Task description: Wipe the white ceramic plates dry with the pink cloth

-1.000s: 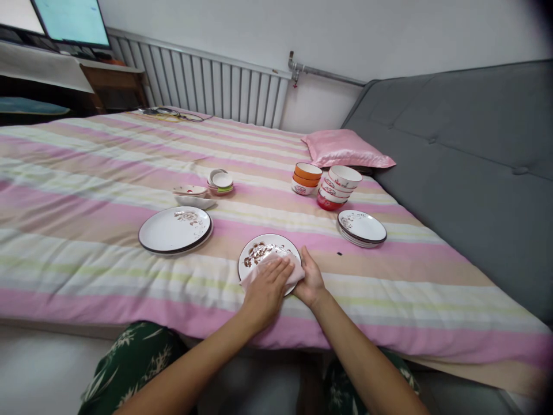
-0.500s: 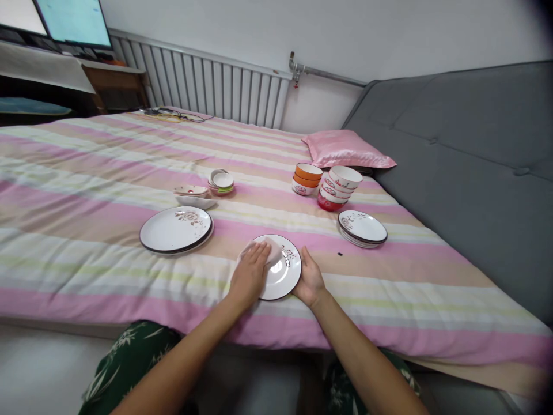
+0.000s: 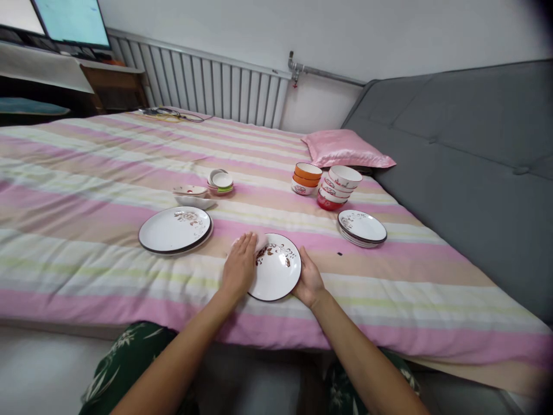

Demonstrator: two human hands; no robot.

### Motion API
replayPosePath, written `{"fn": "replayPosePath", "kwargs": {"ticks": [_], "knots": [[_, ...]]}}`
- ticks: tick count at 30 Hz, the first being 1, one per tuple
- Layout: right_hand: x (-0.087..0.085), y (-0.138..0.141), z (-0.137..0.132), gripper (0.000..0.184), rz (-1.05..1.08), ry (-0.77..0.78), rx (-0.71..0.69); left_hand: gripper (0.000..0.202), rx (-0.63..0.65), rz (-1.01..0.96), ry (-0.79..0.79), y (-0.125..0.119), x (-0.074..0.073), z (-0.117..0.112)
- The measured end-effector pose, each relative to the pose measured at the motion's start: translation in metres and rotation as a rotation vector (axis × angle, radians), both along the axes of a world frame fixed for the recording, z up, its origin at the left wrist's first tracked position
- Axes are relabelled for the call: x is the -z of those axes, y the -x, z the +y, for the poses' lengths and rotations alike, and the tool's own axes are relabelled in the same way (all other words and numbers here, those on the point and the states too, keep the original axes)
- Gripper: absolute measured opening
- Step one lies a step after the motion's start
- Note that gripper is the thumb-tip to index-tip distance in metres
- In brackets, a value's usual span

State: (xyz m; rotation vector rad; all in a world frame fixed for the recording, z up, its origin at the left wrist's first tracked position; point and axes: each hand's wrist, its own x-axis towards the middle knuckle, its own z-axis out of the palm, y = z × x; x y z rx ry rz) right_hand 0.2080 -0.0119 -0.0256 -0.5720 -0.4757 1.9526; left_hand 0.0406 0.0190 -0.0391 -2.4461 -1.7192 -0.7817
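Note:
A white plate [image 3: 276, 274] with a dark rim and brown flower print is in front of me, over the bed's near part. My right hand [image 3: 309, 280] grips its right edge, thumb on the rim and fingers beneath. Against the plate's left edge, my left hand [image 3: 240, 264] presses a pale pink cloth [image 3: 261, 241], mostly covered by the fingers. Left of it, large white plates [image 3: 170, 229] lie stacked. To the right is a pile of smaller plates [image 3: 363, 225] with the same print.
On the striped bedsheet [image 3: 268, 207] stand orange bowls [image 3: 307, 172], a stack of white and red bowls [image 3: 339, 187], small dishes [image 3: 221, 180] and boat-shaped dishes [image 3: 193, 196]. A pink pillow [image 3: 345, 148] lies by the grey headboard [image 3: 458, 144]. Cables [image 3: 175, 114] lie at the far edge.
My left hand has slid left with the cloth, from the plate's face to its left edge, baring more of the print. My right hand keeps its hold, and the plate has barely moved.

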Motion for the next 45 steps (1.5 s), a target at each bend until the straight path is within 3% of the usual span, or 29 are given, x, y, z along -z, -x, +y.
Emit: {"fn": "replayPosePath", "kwargs": {"ticks": [7,18,33,40,45], "knots": [[0.000,0.001,0.000,0.054,-0.012,0.003,0.011,0.044,0.026,-0.019,-0.006,-0.013,0.001,0.006],[0.005,0.001,0.004,0.049,0.024,-0.049,0.017,0.045,0.254,-0.168,0.114,-0.042,-0.005,0.003],[0.008,-0.004,0.005,0.049,0.101,-0.007,0.012,0.042,0.655,-0.156,0.142,-0.040,-0.019,-0.013],[0.007,-0.009,0.002,0.056,0.094,0.054,-0.031,0.039,0.754,-0.135,0.180,-0.031,-0.026,-0.028],[0.006,-0.010,0.004,0.066,0.075,0.071,-0.098,0.037,0.755,-0.080,0.218,-0.025,-0.028,-0.037]]}}
